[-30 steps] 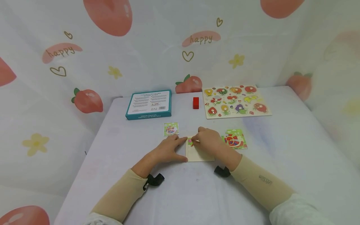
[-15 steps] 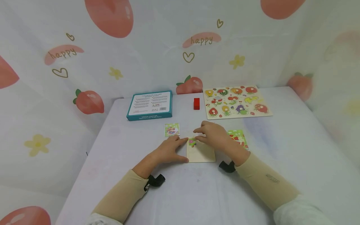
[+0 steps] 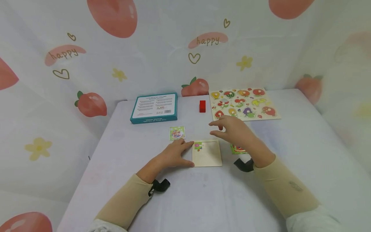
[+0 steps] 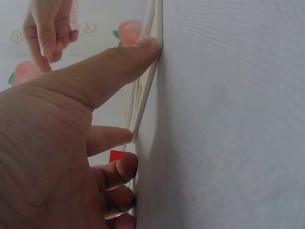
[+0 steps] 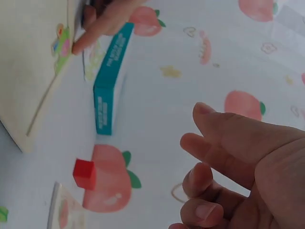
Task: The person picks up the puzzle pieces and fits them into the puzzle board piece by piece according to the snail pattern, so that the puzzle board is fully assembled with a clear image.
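A square wooden puzzle board (image 3: 207,158) lies flat in the middle of the table in the head view. One small green and pink jigsaw piece (image 3: 198,146) sits in its far left corner. My left hand (image 3: 174,154) rests at the board's left side, thumb and index fingertip touching that edge with the fingers spread. Above and beyond the board's right side hovers my right hand (image 3: 236,130), its fingers loosely bent around nothing. Colourful jigsaw pieces or a picture (image 3: 239,149) lie under the right wrist, mostly hidden. A small picture card (image 3: 177,133) lies just beyond the left hand.
At the back left is a teal and white box (image 3: 154,108). A red block (image 3: 202,106) stands at the back centre. To its right lies a fruit peg puzzle (image 3: 243,103), its near edge partly covered by the right hand. A printed curtain hangs behind the table.
My right hand has left the small jigsaw piece in the board's corner and moved up and to the right. The piece stays in place. The left hand has held its position at the board's edge.
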Tool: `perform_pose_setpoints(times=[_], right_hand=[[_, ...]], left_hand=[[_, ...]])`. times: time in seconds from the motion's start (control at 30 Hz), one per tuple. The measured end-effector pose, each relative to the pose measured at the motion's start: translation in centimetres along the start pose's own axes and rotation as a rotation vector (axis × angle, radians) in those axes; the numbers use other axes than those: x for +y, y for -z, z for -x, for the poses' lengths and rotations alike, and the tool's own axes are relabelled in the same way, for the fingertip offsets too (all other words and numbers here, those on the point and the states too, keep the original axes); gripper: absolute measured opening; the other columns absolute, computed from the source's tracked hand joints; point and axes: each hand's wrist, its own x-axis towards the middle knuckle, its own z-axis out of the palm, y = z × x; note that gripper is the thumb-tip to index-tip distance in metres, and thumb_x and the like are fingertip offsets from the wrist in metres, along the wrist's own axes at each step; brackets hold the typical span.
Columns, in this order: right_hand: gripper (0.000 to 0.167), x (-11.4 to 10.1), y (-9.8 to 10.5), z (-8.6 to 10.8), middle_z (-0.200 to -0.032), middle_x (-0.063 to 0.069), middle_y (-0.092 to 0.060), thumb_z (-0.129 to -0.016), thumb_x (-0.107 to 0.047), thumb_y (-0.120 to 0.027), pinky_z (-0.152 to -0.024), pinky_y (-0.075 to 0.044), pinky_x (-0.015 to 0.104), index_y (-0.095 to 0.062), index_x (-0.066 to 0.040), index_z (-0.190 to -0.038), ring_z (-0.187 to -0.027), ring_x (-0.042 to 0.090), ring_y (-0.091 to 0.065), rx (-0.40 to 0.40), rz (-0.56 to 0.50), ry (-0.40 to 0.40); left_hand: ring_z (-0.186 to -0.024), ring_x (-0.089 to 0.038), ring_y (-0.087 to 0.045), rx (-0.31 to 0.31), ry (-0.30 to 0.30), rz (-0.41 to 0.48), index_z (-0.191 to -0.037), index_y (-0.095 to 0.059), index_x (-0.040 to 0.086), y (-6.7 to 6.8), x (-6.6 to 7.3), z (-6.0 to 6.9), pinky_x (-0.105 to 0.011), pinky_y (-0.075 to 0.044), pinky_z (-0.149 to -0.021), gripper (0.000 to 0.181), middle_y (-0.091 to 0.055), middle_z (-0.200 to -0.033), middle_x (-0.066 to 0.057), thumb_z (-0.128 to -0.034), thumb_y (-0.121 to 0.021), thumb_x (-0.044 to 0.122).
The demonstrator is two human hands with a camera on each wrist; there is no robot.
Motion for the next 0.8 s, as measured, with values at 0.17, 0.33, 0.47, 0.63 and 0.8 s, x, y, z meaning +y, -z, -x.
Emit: perform_pose_setpoints(times=[0.17,0.33,0.47,0.63,0.8], right_hand=[[0.039,1.1,1.3,0.6,-0.081,0.0,-0.056,-0.093,-0.029,-0.078,-0.066,-0.041,0.036,-0.073,-0.011,-0.128,-0.076,0.02,-0.049,0.038,-0.05,0.001],[0.043,2.3,2.5,1.2,-0.084,0.002,-0.056,-0.094,-0.03,-0.077,-0.065,-0.039,0.037,-0.071,-0.01,-0.132,-0.076,0.022,-0.047,0.023,-0.079,-0.055],[0.045,3.4,3.4,1.6,-0.088,0.003,-0.058,-0.094,-0.03,-0.077,-0.067,-0.04,0.038,-0.07,-0.01,-0.133,-0.081,0.023,-0.048,0.017,-0.084,-0.075],[0.05,4.7,4.2,1.9,-0.09,0.003,-0.058,-0.092,-0.034,-0.079,-0.068,-0.042,0.038,-0.069,-0.011,-0.135,-0.086,0.024,-0.049,-0.012,-0.089,-0.118],[0.056,5.9,4.5,2.2,-0.094,0.005,-0.057,-0.089,-0.037,-0.082,-0.066,-0.042,0.037,-0.067,-0.013,-0.137,-0.085,0.025,-0.049,-0.046,-0.119,-0.164]], left_hand=[[-0.096,-0.017,-0.043,-0.002,-0.005,0.008,-0.157,-0.045,0.02,0.0,-0.1,0.0,-0.033,-0.04,-0.078,0.091,-0.047,-0.108,-0.001,-0.0816,-0.084,0.052],[-0.098,-0.018,-0.044,0.001,-0.001,0.011,-0.157,-0.045,0.02,-0.1,-0.1,0.0,-0.034,-0.041,-0.08,0.091,-0.049,-0.112,-0.002,-0.0816,-0.084,0.052],[-0.101,-0.019,-0.044,-0.002,0.007,0.008,-0.157,-0.045,0.021,-0.2,-0.2,-0.1,-0.036,-0.042,-0.084,0.091,-0.05,-0.118,-0.003,-0.0816,-0.084,0.053],[-0.103,-0.019,-0.044,-0.005,0.008,0.009,-0.158,-0.044,0.02,-0.3,-0.4,-0.2,-0.037,-0.042,-0.086,0.092,-0.049,-0.121,-0.004,-0.0818,-0.083,0.054],[-0.103,-0.019,-0.044,-0.003,0.005,0.006,-0.158,-0.044,0.02,-0.4,-0.5,-0.2,-0.036,-0.042,-0.086,0.092,-0.049,-0.119,-0.003,-0.082,-0.083,0.053]])
